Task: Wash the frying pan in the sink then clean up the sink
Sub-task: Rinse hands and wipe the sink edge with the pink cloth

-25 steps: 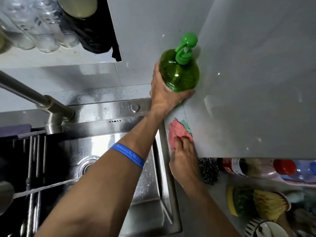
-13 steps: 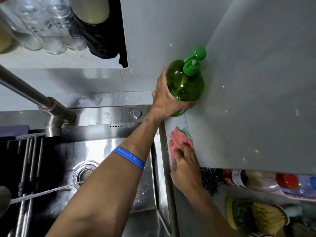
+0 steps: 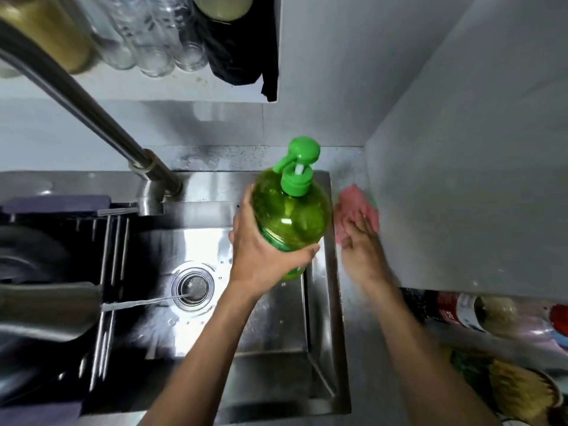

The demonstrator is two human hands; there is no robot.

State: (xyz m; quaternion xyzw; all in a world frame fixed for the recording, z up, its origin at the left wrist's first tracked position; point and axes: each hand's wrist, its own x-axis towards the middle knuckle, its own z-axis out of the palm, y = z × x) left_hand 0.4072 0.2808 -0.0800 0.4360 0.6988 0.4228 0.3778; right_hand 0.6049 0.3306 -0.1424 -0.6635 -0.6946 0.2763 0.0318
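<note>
My left hand (image 3: 261,253) grips a green pump soap bottle (image 3: 292,216) and holds it lifted over the right side of the steel sink (image 3: 270,327). My right hand (image 3: 361,244) presses flat on a pink cloth (image 3: 356,204) on the narrow counter strip between the sink and the wall. A thin stream of water runs from the tap spout (image 3: 49,309) to the drain (image 3: 193,287). A dark pan (image 3: 27,256) lies blurred in the rack at the left.
The faucet pipe (image 3: 92,118) crosses the upper left. A dish rack (image 3: 104,272) covers the sink's left part. Glass jars (image 3: 153,41) stand on the shelf above. Under the right cabinet sit a dark scourer (image 3: 413,302), bottles (image 3: 461,312) and a brush (image 3: 519,392).
My left hand has brought the soap bottle from the back corner toward me, over the sink. My right hand has slid the pink cloth further back along the counter.
</note>
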